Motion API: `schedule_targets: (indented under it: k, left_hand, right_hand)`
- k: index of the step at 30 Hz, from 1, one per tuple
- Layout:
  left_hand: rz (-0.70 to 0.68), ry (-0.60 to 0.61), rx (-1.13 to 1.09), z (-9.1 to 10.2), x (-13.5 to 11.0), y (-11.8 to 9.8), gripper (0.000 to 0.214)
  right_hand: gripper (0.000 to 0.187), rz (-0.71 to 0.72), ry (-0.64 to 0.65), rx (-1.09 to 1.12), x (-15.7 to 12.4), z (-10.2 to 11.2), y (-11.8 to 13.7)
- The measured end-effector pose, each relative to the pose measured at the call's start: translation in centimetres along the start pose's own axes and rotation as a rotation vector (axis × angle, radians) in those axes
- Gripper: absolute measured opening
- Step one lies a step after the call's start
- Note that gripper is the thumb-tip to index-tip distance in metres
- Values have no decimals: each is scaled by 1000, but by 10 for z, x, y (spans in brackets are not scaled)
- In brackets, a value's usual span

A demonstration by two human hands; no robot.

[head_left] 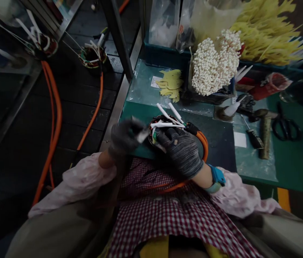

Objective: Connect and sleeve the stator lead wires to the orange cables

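A round wound coil part (164,126) with white sleeved leads and an orange cable (204,147) rests at the near edge of the green bench (293,165). My right hand (180,148), in a dark knit glove, is closed over the coil from the right. My left hand (126,134), also gloved and blurred by motion, is closed on a small shiny metal tool (142,135) just left of the coil.
Behind stand a bundle of white-tipped sticks (213,66), yellow ties (264,34) and yellow cut pieces (170,84). Scissors (285,125), a hammer (264,134) and a small screwdriver (253,136) lie to the right. Two more coils with orange cables (92,55) sit on the dark rack left.
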State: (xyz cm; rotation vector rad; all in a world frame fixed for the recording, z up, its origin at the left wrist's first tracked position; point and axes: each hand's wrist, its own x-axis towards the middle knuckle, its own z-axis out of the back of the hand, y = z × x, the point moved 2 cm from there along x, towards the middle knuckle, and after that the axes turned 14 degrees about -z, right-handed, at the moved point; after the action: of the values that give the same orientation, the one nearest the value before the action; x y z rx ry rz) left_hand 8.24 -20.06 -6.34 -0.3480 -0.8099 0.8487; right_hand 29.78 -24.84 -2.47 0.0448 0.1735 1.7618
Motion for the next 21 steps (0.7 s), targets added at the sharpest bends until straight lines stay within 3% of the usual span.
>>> schedule_targets:
  k: [1, 3, 5, 7, 9, 12, 16, 18, 21]
  left_hand:
    - [9, 15, -40, 0, 12, 4, 49]
    - [-19, 190, -169, -5, 36, 9, 71]
    - [-81, 432, -320, -10, 52, 8, 73]
    - [-134, 579, -421, -11, 57, 4, 66]
    - [-190, 590, -452, -9, 49, -4, 66]
    - [-283, 484, -419, -7, 19, -17, 71]
    - [-326, 369, -348, -9, -18, -23, 97]
    - [-315, 387, -309, -11, -26, -21, 109]
    - [-329, 408, -294, -12, -25, -22, 108]
  right_hand:
    - [30, -5, -37, 29, -1, -3, -2]
    - [26, 16, -146, 123, -2, -9, -9]
    - [24, 67, -256, 243, -6, -14, -16]
    - [21, 108, -324, 338, -13, -19, -19]
    - [18, 109, -336, 390, -24, -24, -19]
    - [24, 126, -331, 456, -46, -31, -13]
    - [36, 135, -305, 554, -67, -43, -10]
    - [41, 129, -261, 612, -69, -48, -12]
    - [37, 143, -238, 644, -69, -51, -15]
